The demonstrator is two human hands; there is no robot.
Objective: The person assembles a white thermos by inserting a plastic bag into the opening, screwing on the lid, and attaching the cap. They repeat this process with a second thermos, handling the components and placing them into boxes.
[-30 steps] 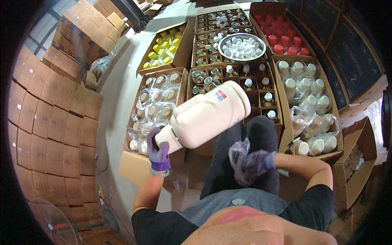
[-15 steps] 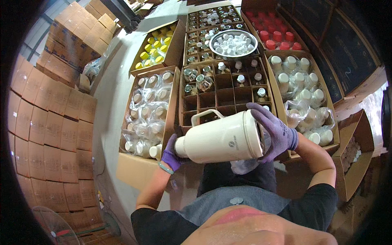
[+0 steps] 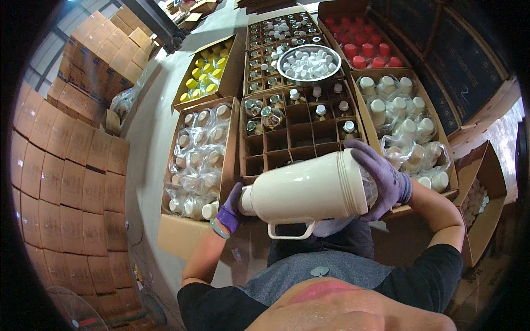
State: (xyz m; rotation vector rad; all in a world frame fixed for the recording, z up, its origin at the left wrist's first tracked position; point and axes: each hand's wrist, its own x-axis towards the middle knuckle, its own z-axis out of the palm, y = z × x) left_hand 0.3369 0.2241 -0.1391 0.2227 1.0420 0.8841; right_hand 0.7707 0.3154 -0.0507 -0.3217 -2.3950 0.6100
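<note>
A cream thermos jug (image 3: 303,190) lies on its side in the air in front of me, held between both hands. Its loop handle (image 3: 292,237) hangs on the side nearest my body. My left hand (image 3: 231,211), in a purple glove, is closed round the narrow capped end. Spread over the wide ribbed end, my gloved right hand (image 3: 381,179) grips it with the fingers on the far side. Something clear and shiny shows at that end, under the right palm; I cannot make out what it is.
Beyond the jug stands a divided carton (image 3: 287,135) with silvery bottle-shaped liners in some cells. A metal bowl (image 3: 309,80) of white caps rests on it. Cartons of wrapped cream-topped jugs flank it, left (image 3: 234,138) and right (image 3: 406,129). Yellow caps (image 3: 201,73) and red caps (image 3: 367,49) fill farther cartons.
The jug has been rolled about its long axis: its handle has come from the far side to the near side, and the printed mark has turned out of sight. Both hands still hold its ends.
</note>
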